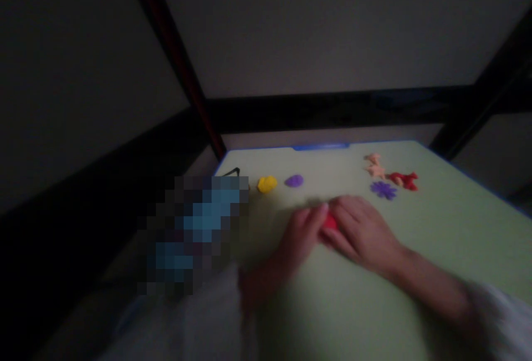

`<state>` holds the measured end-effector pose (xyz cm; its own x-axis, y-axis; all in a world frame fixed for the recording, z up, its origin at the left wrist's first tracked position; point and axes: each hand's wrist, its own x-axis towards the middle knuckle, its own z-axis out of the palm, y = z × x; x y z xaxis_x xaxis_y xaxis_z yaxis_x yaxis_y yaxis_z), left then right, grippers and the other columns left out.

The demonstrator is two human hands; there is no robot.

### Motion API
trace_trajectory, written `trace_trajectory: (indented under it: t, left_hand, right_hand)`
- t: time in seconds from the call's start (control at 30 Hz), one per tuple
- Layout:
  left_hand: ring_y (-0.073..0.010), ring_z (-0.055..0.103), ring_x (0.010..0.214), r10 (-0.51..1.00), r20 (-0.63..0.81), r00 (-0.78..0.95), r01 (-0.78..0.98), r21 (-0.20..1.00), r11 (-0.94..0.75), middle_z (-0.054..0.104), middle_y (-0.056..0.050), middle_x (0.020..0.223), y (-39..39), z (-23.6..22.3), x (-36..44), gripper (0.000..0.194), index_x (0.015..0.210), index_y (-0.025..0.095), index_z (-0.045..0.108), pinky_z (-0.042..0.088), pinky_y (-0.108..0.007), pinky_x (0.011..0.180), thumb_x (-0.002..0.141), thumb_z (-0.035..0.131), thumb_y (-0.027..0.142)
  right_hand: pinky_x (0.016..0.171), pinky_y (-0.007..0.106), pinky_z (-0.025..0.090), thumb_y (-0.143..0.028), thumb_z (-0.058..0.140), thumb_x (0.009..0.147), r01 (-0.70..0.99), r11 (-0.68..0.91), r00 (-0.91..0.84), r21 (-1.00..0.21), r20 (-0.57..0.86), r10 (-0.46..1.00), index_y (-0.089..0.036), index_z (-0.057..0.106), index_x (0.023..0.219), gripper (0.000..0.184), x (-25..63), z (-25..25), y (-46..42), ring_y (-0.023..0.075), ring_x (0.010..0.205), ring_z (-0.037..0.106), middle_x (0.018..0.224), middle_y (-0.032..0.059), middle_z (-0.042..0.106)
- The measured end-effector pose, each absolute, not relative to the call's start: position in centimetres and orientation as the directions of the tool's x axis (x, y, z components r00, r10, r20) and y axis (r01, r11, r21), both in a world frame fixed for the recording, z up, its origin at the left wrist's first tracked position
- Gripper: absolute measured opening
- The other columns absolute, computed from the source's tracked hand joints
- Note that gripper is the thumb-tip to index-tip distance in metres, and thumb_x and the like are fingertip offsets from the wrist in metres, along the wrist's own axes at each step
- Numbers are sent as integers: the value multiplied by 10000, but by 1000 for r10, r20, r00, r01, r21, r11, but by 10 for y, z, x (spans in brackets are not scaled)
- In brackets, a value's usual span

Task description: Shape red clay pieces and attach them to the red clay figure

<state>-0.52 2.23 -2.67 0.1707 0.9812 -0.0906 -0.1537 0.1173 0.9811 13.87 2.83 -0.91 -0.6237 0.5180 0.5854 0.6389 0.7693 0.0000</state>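
My two hands meet above the middle of the table, pressed around a red lump (330, 221) that looks like modelling clay. My left hand (305, 228) grips it from the left, its fingers closed and the thumb near the top. From the right, my right hand (359, 225) curves over the same lump, fingers closed together. Only a small part of the red clay shows between them; its full shape is hidden. Just beyond my hands lie a purple lump (295, 181) and a yellow lump (267, 184).
At the far right of the pale table (449, 228) lie a purple flower shape (384, 189), a peach-coloured figure (376, 167) and a red piece (409, 180). A blurred-out blue object (208, 217) sits along the left edge. Behind the table stands a wall (332, 34).
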Motion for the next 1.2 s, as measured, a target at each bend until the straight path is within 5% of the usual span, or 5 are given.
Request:
trace_trajectory:
  t: [0.37,0.63,0.83,0.97,1.2]
  left_hand:
    - [-70,377,334,977,-76,200,33,997,71,401,30,343,17,-18,1,481,435,184,421,293,-217,388,821,367,466]
    - [-69,339,311,974,-96,205,70,994,84,379,37,323,20,-28,-1,493,426,185,432,261,-231,375,805,382,498]
    - [-56,358,398,983,-76,166,-59,995,87,407,51,441,20,-28,-5,408,561,170,441,266,-208,419,806,435,496]
    - [-46,337,421,976,-59,211,-199,975,102,421,62,516,20,-24,-5,297,690,164,476,245,-195,419,776,517,445]
    - [-73,418,497,954,-27,300,-186,979,87,483,27,553,24,-25,-7,250,700,146,520,303,-214,482,764,535,388]
  right_hand:
    - [547,264,295,-315,298,943,602,787,-648,133,657,385,-170,519,642,400,137,-7,26,138,511,411,555,13,523]
    - [534,239,321,-233,294,946,504,863,-646,0,664,377,-170,516,643,381,135,-9,23,115,486,434,540,4,542]
    - [548,227,353,-416,328,921,560,780,-586,-279,532,611,-180,485,704,358,143,-11,30,122,548,509,626,13,577]
    - [460,213,294,-530,390,856,654,701,-498,-284,537,681,-196,395,660,387,148,-11,33,106,456,423,539,-25,475]
    - [468,209,296,-444,358,897,658,732,-545,-178,558,625,-182,439,663,360,151,-10,34,103,443,458,529,-13,509]
